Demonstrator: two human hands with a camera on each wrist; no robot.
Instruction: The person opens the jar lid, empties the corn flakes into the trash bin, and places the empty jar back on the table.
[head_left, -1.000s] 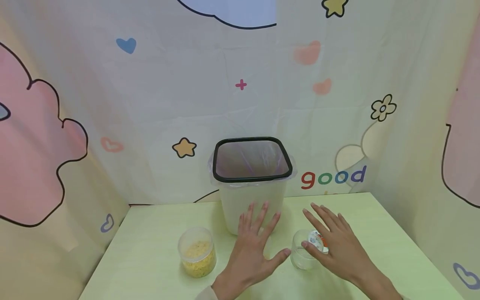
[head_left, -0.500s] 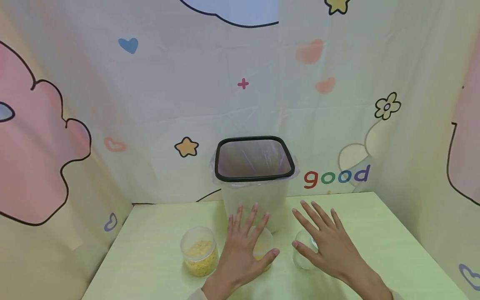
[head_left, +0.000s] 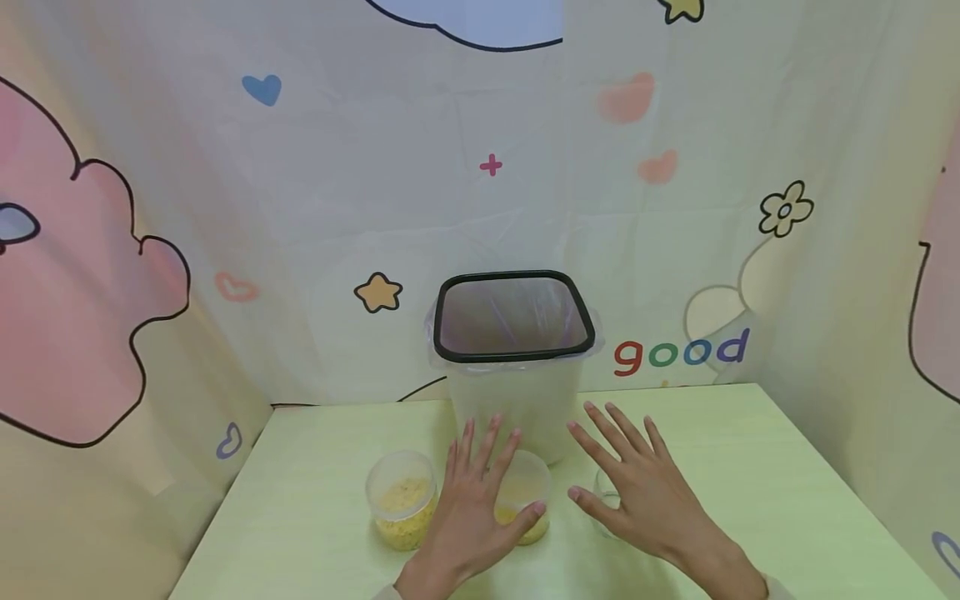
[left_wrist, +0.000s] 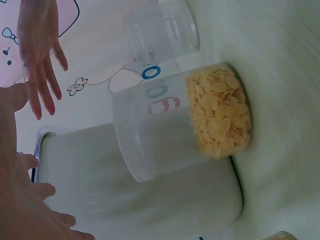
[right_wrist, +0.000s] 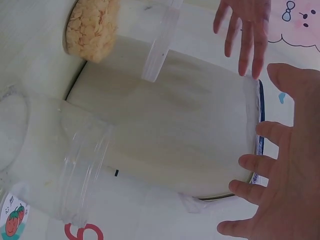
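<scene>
Both hands hover over the table, fingers spread, touching nothing visible. Below my left hand is a clear jar partly filled with yellowish flakes, partly covered by that hand. Another jar of flakes stands to its left. My right hand hangs above a clear jar that looks empty, mostly hidden behind it in the head view. The right wrist view shows this jar at left, beside something with a strawberry label. In the left wrist view the flakes fill the jar's lower part.
A white bin with a black rim and a translucent liner stands behind the jars, near the back edge of the pale green table. A printed curtain hangs behind and at both sides.
Both hands have drifted left, still spread. The middle jar of flakes has come out from behind my left hand, while my right hand now covers more of the empty jar and the labelled item.
</scene>
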